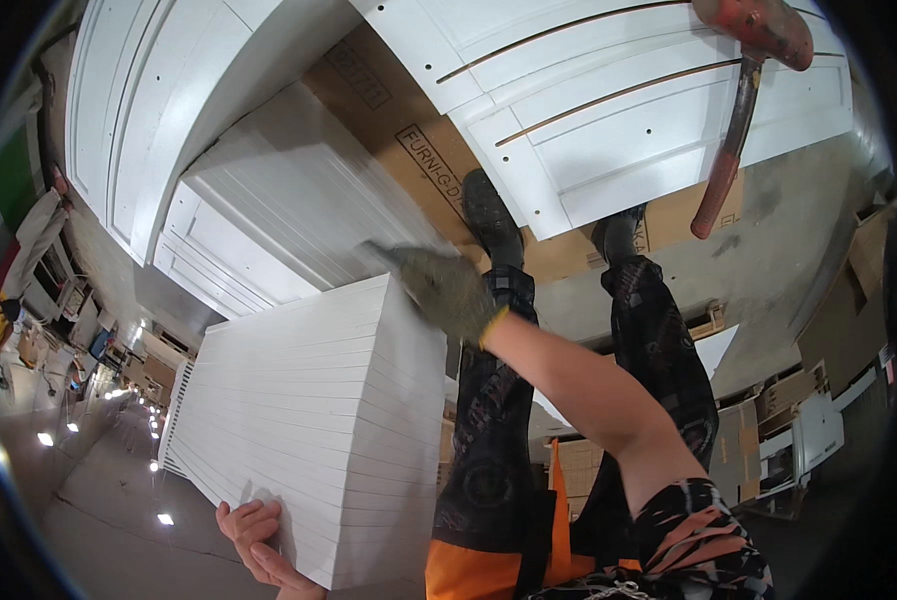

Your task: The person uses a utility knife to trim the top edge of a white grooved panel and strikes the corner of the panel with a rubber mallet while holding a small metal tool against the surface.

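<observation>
A thick stack of long white boards (278, 390) lies at the left, its thin edges showing as parallel lines. My bare left hand (258, 545) is at the stack's near end, with bent fingers and thumb gripping its edge. At the far right corner of the stack, my right hand (443, 290) wears a grey-green work glove with a yellow cuff. One gloved finger stretches leftward, slightly blurred; the other fingers are mostly hidden, and nothing shows in this hand. Just beyond, a second stack of white boards (288, 190) adjoins the first.
A mallet (733, 120) with a red head and dark handle rests on grooved white panels (608, 150) ahead. Flattened brown cardboard (408, 130) lies beneath the panels, by my shoes. Curved white panels (158, 110) stand at the far left. Cardboard boxes (738, 450) sit at the right.
</observation>
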`<state>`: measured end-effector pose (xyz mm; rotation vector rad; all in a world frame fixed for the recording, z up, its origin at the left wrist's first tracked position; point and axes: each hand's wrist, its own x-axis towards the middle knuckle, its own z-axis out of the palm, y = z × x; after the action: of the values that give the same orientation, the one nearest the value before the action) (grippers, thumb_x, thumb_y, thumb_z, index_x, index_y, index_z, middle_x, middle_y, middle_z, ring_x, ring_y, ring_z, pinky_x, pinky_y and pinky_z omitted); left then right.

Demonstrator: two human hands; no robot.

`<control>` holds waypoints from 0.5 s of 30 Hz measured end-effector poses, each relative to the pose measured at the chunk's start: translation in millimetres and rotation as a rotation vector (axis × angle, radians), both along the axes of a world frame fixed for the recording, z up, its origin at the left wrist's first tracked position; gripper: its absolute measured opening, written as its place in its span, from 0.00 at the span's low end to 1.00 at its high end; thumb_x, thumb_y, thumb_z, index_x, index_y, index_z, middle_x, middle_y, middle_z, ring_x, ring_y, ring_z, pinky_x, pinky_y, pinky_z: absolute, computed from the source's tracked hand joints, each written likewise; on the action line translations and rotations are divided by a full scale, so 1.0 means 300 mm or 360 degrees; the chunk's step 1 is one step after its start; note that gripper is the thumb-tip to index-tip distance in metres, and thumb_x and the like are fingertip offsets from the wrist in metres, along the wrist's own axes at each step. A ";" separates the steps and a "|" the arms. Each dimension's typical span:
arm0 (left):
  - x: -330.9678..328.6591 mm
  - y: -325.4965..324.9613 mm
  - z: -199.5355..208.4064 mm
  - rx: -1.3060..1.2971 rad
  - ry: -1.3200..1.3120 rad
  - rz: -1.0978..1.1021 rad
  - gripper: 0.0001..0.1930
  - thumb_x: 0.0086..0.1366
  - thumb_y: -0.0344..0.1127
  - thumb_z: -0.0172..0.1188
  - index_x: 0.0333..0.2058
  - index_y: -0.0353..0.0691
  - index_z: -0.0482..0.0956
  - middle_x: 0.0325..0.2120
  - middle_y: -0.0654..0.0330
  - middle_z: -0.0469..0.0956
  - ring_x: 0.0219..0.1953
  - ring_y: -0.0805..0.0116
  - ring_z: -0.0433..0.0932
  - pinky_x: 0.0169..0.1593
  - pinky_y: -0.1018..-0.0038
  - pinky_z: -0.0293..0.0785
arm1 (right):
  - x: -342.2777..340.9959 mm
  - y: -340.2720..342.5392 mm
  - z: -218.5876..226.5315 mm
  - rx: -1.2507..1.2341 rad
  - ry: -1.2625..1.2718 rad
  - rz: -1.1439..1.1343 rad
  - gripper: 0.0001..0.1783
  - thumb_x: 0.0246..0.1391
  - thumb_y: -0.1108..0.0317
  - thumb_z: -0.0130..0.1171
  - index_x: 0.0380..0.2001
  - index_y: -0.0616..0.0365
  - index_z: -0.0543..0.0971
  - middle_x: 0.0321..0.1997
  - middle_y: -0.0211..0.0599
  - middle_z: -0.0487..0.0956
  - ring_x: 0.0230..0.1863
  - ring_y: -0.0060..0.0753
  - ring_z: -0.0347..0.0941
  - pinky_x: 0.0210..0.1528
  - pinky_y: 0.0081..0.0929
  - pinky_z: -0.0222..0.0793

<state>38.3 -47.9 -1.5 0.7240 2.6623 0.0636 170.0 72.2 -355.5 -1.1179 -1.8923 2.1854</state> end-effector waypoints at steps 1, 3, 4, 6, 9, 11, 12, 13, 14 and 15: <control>0.004 -0.027 0.012 -0.0039 0.0016 -0.0057 0.17 0.73 0.41 0.34 0.29 0.39 0.68 0.31 0.55 0.78 0.42 0.59 0.70 0.67 0.43 0.50 | 0.016 0.011 -0.064 -0.0196 -0.0499 0.0172 0.17 0.65 0.58 0.52 0.51 0.50 0.81 0.40 0.44 0.84 0.41 0.51 0.82 0.43 0.39 0.77; -0.007 -0.057 0.005 -0.0072 0.0025 -0.0115 0.17 0.73 0.41 0.34 0.30 0.39 0.68 0.32 0.56 0.78 0.42 0.59 0.70 0.66 0.44 0.50 | 0.025 0.016 -0.103 -0.0016 -0.0551 0.0231 0.16 0.64 0.61 0.53 0.49 0.54 0.81 0.38 0.48 0.83 0.39 0.49 0.82 0.42 0.37 0.77; -0.016 -0.054 0.011 -0.0082 0.0056 -0.0113 0.17 0.73 0.41 0.34 0.30 0.39 0.68 0.32 0.56 0.78 0.42 0.59 0.70 0.66 0.44 0.50 | -0.010 0.028 -0.064 -0.0070 -0.0350 0.0051 0.16 0.63 0.63 0.55 0.50 0.56 0.81 0.38 0.49 0.83 0.38 0.47 0.82 0.41 0.35 0.77; -0.018 -0.012 0.049 -0.0117 0.0039 -0.0006 0.18 0.74 0.40 0.34 0.30 0.39 0.69 0.32 0.56 0.78 0.42 0.59 0.70 0.67 0.44 0.50 | -0.046 0.035 0.074 -0.0371 0.0003 -0.0247 0.17 0.61 0.67 0.58 0.51 0.58 0.79 0.37 0.52 0.83 0.36 0.42 0.82 0.39 0.33 0.77; -0.010 -0.010 0.028 -0.0010 0.0054 -0.0043 0.18 0.74 0.40 0.34 0.29 0.39 0.69 0.32 0.56 0.78 0.42 0.59 0.71 0.67 0.44 0.49 | -0.023 -0.010 0.064 -0.0357 -0.0069 -0.0028 0.17 0.61 0.65 0.58 0.52 0.55 0.79 0.35 0.52 0.83 0.33 0.45 0.82 0.37 0.36 0.77; 0.015 0.001 0.002 -0.0062 0.0001 -0.0104 0.19 0.74 0.40 0.34 0.30 0.39 0.69 0.32 0.56 0.77 0.42 0.59 0.70 0.67 0.44 0.50 | 0.045 0.014 -0.136 0.0023 -0.0693 0.0511 0.14 0.65 0.61 0.48 0.43 0.56 0.79 0.32 0.51 0.82 0.37 0.55 0.80 0.40 0.44 0.76; -0.003 -0.005 -0.005 -0.0059 0.0029 -0.0124 0.19 0.74 0.41 0.34 0.30 0.38 0.70 0.32 0.56 0.77 0.42 0.59 0.70 0.67 0.45 0.50 | 0.014 -0.011 -0.104 0.0155 -0.0596 0.0278 0.12 0.64 0.62 0.49 0.38 0.57 0.78 0.27 0.49 0.81 0.32 0.55 0.79 0.34 0.46 0.74; -0.022 -0.006 -0.013 -0.0036 0.0051 -0.0147 0.19 0.74 0.41 0.34 0.30 0.38 0.70 0.31 0.56 0.77 0.41 0.59 0.70 0.67 0.45 0.50 | -0.027 0.027 -0.058 0.0202 -0.0457 0.0291 0.12 0.64 0.62 0.50 0.40 0.56 0.78 0.25 0.48 0.80 0.29 0.54 0.78 0.32 0.46 0.74; -0.013 -0.007 -0.004 -0.0005 0.0057 -0.0114 0.19 0.74 0.41 0.34 0.30 0.38 0.70 0.31 0.56 0.77 0.41 0.59 0.70 0.66 0.45 0.50 | -0.052 0.085 0.037 0.0220 -0.0328 0.0333 0.12 0.63 0.62 0.50 0.42 0.56 0.78 0.24 0.46 0.80 0.27 0.53 0.78 0.31 0.46 0.73; -0.020 -0.014 0.023 -0.0014 -0.0001 -0.0097 0.19 0.74 0.41 0.34 0.30 0.38 0.70 0.31 0.56 0.77 0.41 0.59 0.70 0.66 0.46 0.50 | -0.042 0.109 0.143 0.0186 -0.0256 0.0367 0.13 0.63 0.62 0.50 0.44 0.55 0.78 0.23 0.45 0.79 0.25 0.52 0.78 0.29 0.46 0.73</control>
<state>32.3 -52.2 5.6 0.8014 2.6365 0.0360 157.6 104.9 -312.8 -1.1377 -2.2901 2.1145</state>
